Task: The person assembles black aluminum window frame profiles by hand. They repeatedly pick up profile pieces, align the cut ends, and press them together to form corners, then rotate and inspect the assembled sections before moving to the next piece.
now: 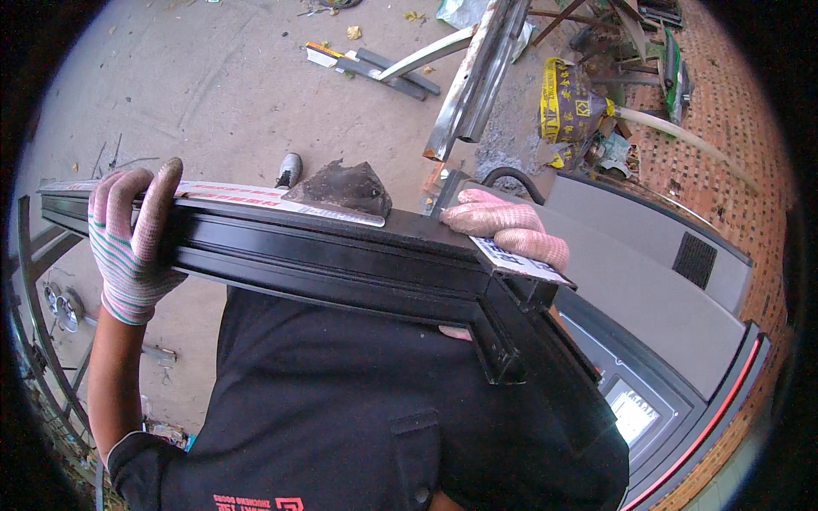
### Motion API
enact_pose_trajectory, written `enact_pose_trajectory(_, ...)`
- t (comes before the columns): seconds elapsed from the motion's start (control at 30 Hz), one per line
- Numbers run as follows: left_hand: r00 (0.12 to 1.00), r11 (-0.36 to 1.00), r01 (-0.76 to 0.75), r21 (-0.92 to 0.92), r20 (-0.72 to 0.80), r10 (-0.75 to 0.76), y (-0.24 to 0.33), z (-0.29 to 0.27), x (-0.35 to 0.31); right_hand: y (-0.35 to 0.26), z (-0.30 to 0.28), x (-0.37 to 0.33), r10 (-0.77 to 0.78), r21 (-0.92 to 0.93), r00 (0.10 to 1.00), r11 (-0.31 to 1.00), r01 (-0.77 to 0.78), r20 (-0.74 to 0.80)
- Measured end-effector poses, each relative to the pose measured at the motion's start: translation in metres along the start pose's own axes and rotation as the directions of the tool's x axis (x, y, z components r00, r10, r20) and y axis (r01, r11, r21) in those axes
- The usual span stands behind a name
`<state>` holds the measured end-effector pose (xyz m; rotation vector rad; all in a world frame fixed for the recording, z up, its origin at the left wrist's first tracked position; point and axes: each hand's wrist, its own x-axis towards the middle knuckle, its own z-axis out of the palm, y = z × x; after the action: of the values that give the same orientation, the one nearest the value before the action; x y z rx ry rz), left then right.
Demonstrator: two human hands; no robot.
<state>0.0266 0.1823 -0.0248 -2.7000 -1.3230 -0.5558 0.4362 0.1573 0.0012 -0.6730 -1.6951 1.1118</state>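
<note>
A long black metal frame profile [332, 255] spans the view at chest height, with strips of printed protective film on its upper face. At its right end it meets another black piece at a corner. My left hand [132, 238], in a pinkish striped glove, is wrapped round the left part of the profile. The gloved fingers of my right hand [507, 226] curl over the top edge near the corner, beside a white label [511, 260]. Much of that hand is hidden behind the frame. A dark jagged piece [345, 189] shows along the far edge; whether it touches the profile I cannot tell.
A grey machine [613, 226] with a control panel [648, 404] stands close at right. Metal bars [477, 77] extend above it, near a yellow and purple sack [571, 102]. Cut profiles [383, 72] lie on the concrete floor. Dark metal framing [38, 298] stands at left.
</note>
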Motion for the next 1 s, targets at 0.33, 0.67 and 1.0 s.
enact_pose_trajectory(0.33,1.0,0.999,-0.022,-0.035,-0.017,0.022,-0.009,-0.001,0.016,0.004,0.001,-0.001,0.086,0.086,0.996,0.993,-0.084,-0.03)
enact_pose_trajectory(0.67,0.992,1.0,-0.014,-0.027,0.125,0.017,-0.027,0.001,0.017,0.022,0.004,0.015,-0.156,-0.092,0.987,0.983,0.159,0.039)
enact_pose_trajectory(1.0,0.996,0.998,-0.064,-0.027,0.065,0.065,-0.04,0.004,0.027,0.006,0.011,0.017,-0.117,-0.142,0.991,0.982,0.125,0.067)
